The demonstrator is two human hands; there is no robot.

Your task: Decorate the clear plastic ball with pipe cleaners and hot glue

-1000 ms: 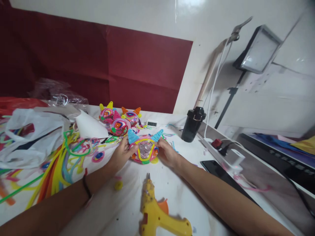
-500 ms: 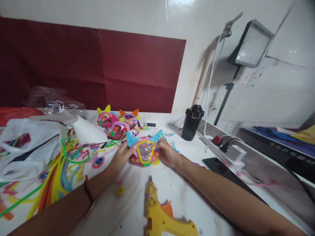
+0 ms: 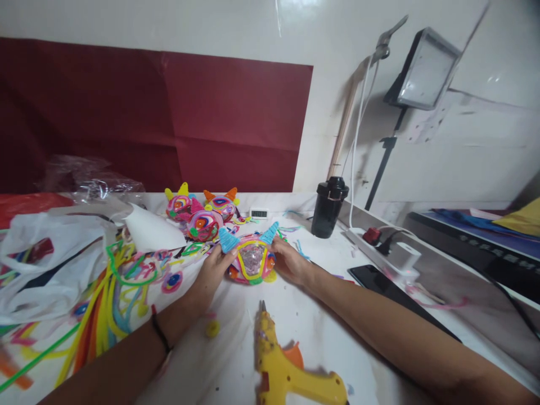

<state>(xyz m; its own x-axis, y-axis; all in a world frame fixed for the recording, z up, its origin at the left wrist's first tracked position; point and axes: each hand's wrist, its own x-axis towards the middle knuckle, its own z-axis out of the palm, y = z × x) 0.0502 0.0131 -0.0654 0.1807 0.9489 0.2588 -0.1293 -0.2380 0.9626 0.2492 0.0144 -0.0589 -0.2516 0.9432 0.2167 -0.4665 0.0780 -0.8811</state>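
White plastic bag (image 3: 59, 230), crumpled, at the far left of the table (image 3: 236, 349); multicoloured fuzzy stems (image 3: 99, 320), bundled loosely in front of it; white paper (image 3: 152, 228), curled, behind the stems; blue-and-pink disc (image 3: 172, 280), flat; three horned pieces (image 3: 205, 225), grouped near the wall; left hand (image 3: 213, 270), part-closed, thumb on the front of the blue-horned piece at its left side; yellow button-like bit (image 3: 213, 329), lying nearer the person; blue-horned piece (image 3: 252, 261), upright between both hands in mid-table, clear panel forward, whether resting or slightly raised cannot be told; small digital clock (image 3: 259, 214), behind it; yellow glue gun (image 3: 280, 365), lying in front, nozzle toward the piece; right hand (image 3: 291, 261), curled against the piece's right side, fingertips hidden; black bottle (image 3: 329, 208), standing; black phone (image 3: 367, 275), flat beside the right forearm.
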